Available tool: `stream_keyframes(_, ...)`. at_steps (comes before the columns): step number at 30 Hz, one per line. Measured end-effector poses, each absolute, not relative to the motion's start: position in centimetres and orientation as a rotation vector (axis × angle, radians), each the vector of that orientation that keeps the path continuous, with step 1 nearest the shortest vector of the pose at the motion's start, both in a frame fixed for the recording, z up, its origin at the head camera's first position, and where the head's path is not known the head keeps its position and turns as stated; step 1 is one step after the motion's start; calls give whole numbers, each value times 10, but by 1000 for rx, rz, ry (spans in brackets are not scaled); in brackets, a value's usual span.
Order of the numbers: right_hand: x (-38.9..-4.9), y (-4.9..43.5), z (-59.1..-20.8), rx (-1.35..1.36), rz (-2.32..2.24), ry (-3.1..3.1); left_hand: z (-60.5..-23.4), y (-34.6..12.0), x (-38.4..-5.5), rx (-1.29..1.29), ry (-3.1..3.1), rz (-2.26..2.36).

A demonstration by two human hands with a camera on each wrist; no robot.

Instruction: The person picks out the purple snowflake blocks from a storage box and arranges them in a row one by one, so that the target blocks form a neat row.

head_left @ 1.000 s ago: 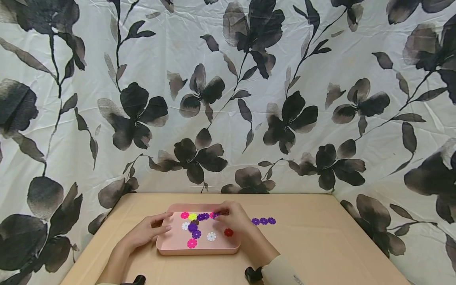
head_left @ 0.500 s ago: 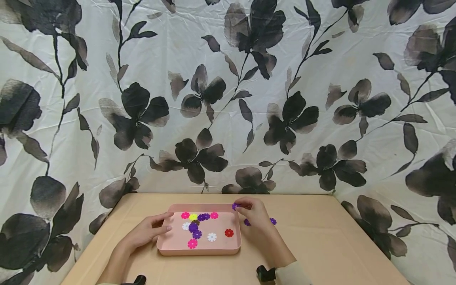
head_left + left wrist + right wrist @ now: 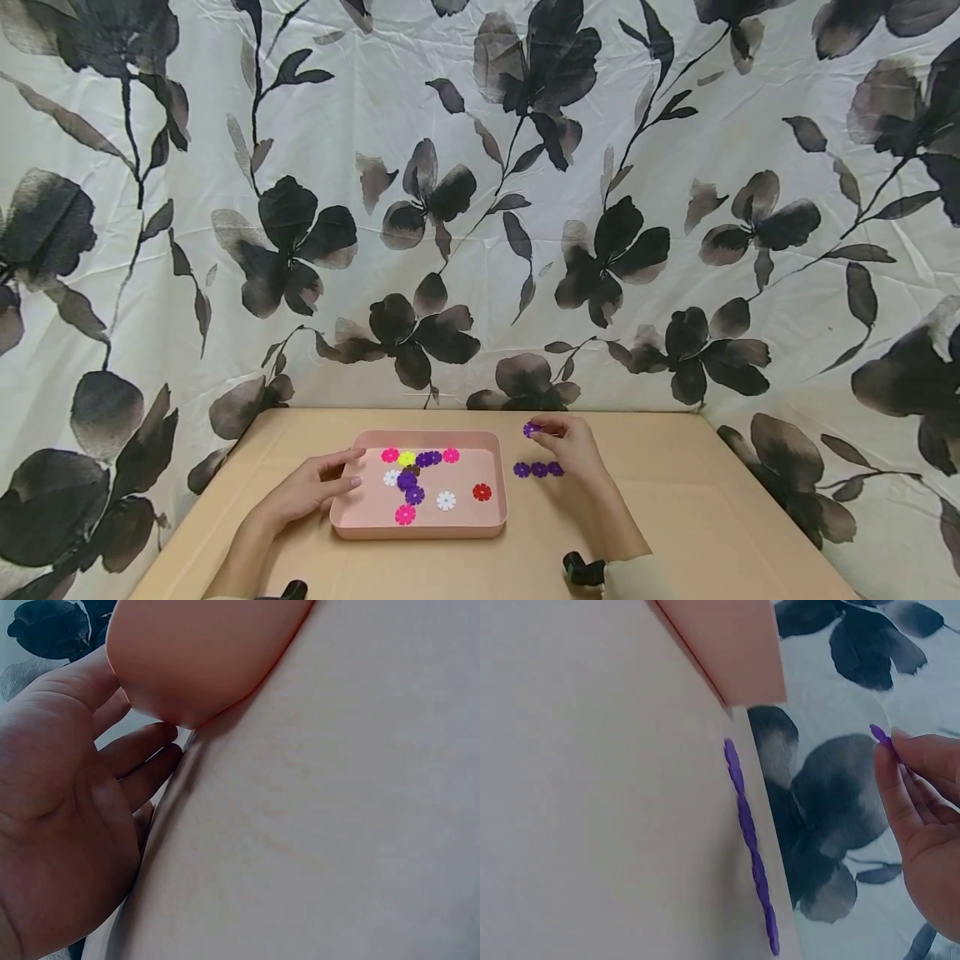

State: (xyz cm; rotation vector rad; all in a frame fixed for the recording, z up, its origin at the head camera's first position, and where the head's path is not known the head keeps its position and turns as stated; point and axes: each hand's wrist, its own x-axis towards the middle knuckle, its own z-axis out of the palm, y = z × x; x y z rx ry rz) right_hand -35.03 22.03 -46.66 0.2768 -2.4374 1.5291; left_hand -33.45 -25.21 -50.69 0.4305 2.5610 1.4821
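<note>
My right hand (image 3: 573, 446) pinches a purple flower-shaped piece (image 3: 531, 429) between thumb and fingertips, above the table to the right of the tray. The same purple piece (image 3: 880, 735) appears edge-on in the right wrist view. Below that hand, a row of purple flower-shaped pieces (image 3: 539, 470) lies on the table, its right end partly hidden by the hand. My left hand (image 3: 307, 485) touches the left side of the pink tray (image 3: 465, 522) with fairly straight, relaxed fingers. In the left wrist view, the left hand (image 3: 67, 795) has its fingertips at the tray's corner (image 3: 187, 667).
Inside the tray lie purple flower pieces (image 3: 415, 495), pink ones (image 3: 405, 514), white ones (image 3: 446, 501), a yellow one (image 3: 407, 457) and a red one (image 3: 482, 492). A brown piece is partly covered. The tan table (image 3: 675, 517) ends against a floral cloth (image 3: 480, 250).
My right hand has moved from inside the tray out to the right, carrying a purple flower piece above the row on the table. The left hand has stayed at the tray.
</note>
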Motion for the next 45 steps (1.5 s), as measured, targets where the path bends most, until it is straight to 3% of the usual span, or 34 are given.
stream_keyframes(21, -354, 289, -481, 286, 1503, -2554, -507, -252, -335, 431, 2559, 1485)
stream_keyframes(37, -343, 311, -488, -46, 1505, -2647, -508, -252, -335, 443, 2559, 1504)
stream_keyframes(45, -345, 319, -500, -59, 1512, -2656, -508, -252, -334, 450, 2555, 1506)
